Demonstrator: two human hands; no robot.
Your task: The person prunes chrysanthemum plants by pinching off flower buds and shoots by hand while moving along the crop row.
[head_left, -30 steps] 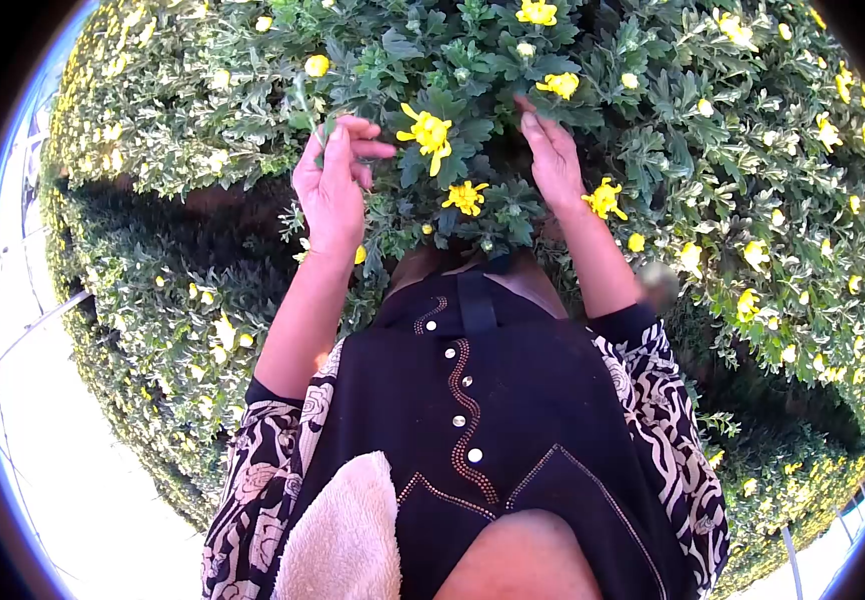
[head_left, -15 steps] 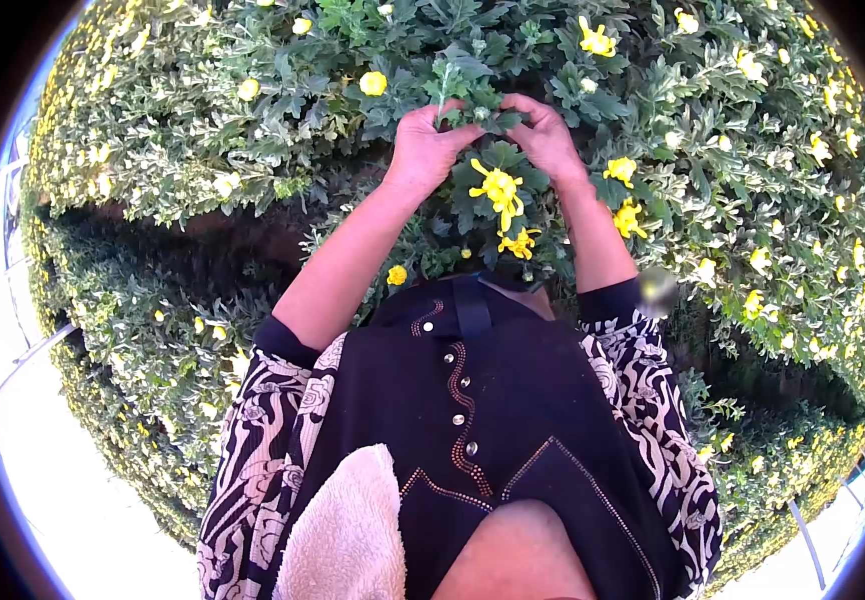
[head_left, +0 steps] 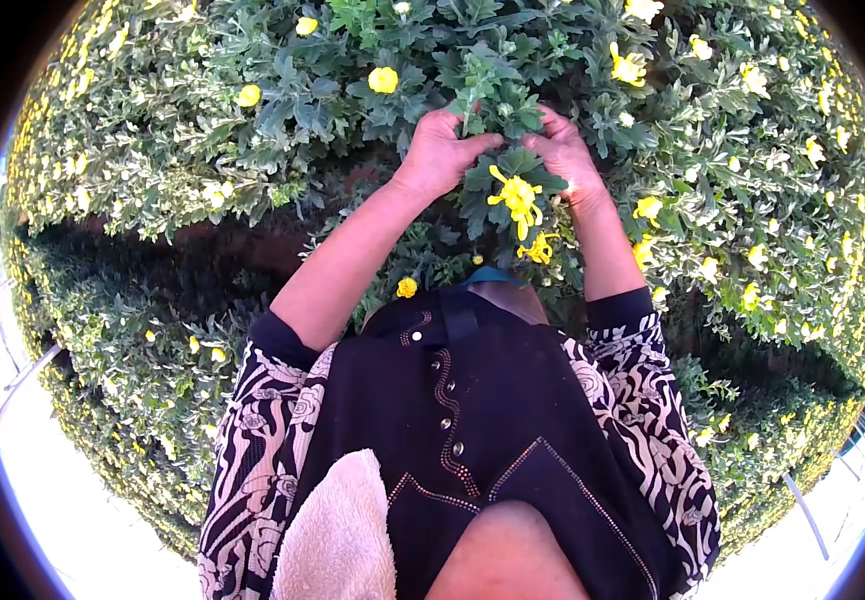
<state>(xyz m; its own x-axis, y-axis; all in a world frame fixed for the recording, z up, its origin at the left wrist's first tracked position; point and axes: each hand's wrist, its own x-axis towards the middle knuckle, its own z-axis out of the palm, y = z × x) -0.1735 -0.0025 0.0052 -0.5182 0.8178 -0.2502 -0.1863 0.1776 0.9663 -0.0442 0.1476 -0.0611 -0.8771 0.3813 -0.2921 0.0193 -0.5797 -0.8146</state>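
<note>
My left hand (head_left: 438, 158) is among the chrysanthemum plants, its thumb and fingers closed round a leafy chrysanthemum shoot (head_left: 480, 88). Facing it across the shoot, my right hand (head_left: 565, 158) has its thumb and fingers closed on the same leafy top, near a small pale bud (head_left: 506, 109). Leaves cover some fingertips of both hands. Just below and between the hands hangs an open yellow chrysanthemum (head_left: 518, 197) with long petals. A second yellow bloom (head_left: 537, 248) sits under it, close to my right forearm.
Dense chrysanthemum rows with yellow flowers and buds spread on all sides. One round yellow bloom (head_left: 383, 80) stands beyond my left hand. A dark gap (head_left: 183, 250) runs between rows at left. A pale fluffy cloth (head_left: 338, 530) lies against my dark top.
Plants and both hands sit slightly further right and lower in the view. The hands stay at the same leafy shoot, and the right hand's fingers have shifted a little around it.
</note>
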